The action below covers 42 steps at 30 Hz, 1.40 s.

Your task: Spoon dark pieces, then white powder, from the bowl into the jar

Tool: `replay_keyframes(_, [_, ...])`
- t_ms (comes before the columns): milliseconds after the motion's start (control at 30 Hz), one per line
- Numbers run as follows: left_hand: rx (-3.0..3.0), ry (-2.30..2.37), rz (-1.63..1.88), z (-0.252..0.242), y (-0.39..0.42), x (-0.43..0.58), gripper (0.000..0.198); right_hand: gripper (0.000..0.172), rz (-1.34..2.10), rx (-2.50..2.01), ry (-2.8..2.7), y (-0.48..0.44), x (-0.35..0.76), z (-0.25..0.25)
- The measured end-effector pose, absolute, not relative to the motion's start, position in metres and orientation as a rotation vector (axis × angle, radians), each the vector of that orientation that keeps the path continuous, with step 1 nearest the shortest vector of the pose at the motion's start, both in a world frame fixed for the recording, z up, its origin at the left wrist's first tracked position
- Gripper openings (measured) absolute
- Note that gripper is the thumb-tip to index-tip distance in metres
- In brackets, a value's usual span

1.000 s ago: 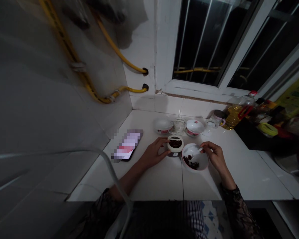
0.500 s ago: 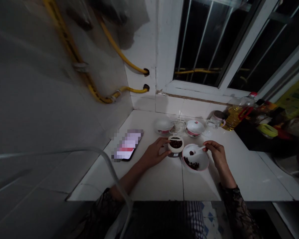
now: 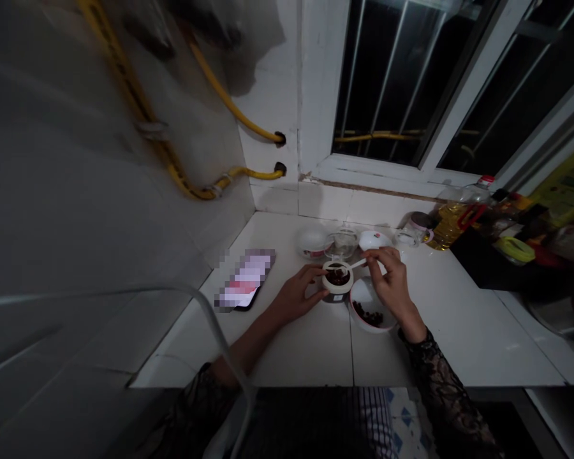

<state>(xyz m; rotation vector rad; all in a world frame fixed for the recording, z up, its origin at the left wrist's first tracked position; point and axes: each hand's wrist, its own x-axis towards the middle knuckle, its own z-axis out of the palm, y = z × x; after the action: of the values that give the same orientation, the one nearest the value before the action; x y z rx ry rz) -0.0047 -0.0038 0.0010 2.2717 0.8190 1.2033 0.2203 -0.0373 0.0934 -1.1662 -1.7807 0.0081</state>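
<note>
My left hand (image 3: 296, 294) has its thumb and fingers round the left side of a small seasoning jar (image 3: 337, 295) with a pale rim. Its clear lid (image 3: 343, 244) is flipped up at the back, and dark reddish-brown bits fill it. Pinched in my right hand (image 3: 390, 280) is a small white spoon (image 3: 357, 263), its tip over the jar's mouth. Below that hand stands a white bowl (image 3: 363, 290) with a pink rim, partly hidden by the hand. Dark dried bits (image 3: 368, 314) lie in its bottom.
Two more bowls stand behind, one at left (image 3: 313, 242) and one at right (image 3: 374, 240). A phone (image 3: 246, 280) lies left on the white tiled counter (image 3: 306, 357). Glass jars, an oil bottle (image 3: 447, 226) and other containers crowd the right. A pale cable (image 3: 210, 312) crosses the lower left.
My right hand has moved left and up with the spoon, from over the bowl to the jar. The dark clump near the spoon has left the bowl. My left hand stays put.
</note>
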Motion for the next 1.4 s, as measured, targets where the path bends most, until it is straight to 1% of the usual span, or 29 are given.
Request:
replay_keyframes(100, [2.284,0.814,1.21,0.0,-0.003,-0.005,0.033,0.023,-0.189,-1.069,-1.964,-0.041,0.216,0.095])
replay_keyframes(167, [2.295,0.817,1.217,-0.001,-0.002,-0.005,0.033,0.023,-0.231,-1.076,-1.963,-0.042,0.219,0.095])
replay_keyframes(367, [2.301,0.807,1.236,-0.002,-0.001,-0.005,0.034,0.021,-0.153,-1.255,-1.768,-0.046,0.253,0.087])
replay_keyframes(567, [2.291,0.824,1.223,0.0,-0.003,-0.005,0.033,0.021,-0.081,-1.35,-1.942,-0.049,0.282,0.064])
replay_keyframes(667, [2.276,0.825,1.211,0.001,-0.004,-0.006,0.033,0.021,0.014,-1.33,-2.009,-0.052,0.281,0.057])
replay_keyframes(767, [2.259,0.818,1.2,0.002,-0.004,-0.006,0.033,0.021,0.211,-1.354,-1.98,-0.056,0.273,0.055])
replay_keyframes(900, [2.26,0.823,1.202,0.001,-0.004,-0.006,0.033,0.021,0.465,-1.425,-1.792,-0.059,0.266,0.055])
replay_keyframes(1067, [2.263,0.815,1.212,0.001,-0.004,-0.005,0.034,0.022,0.668,-1.475,-1.458,-0.058,0.269,0.056])
replay_keyframes(1400, [2.272,0.817,1.21,0.001,-0.004,-0.005,0.034,0.018,0.781,-1.441,-1.198,-0.055,0.273,0.061])
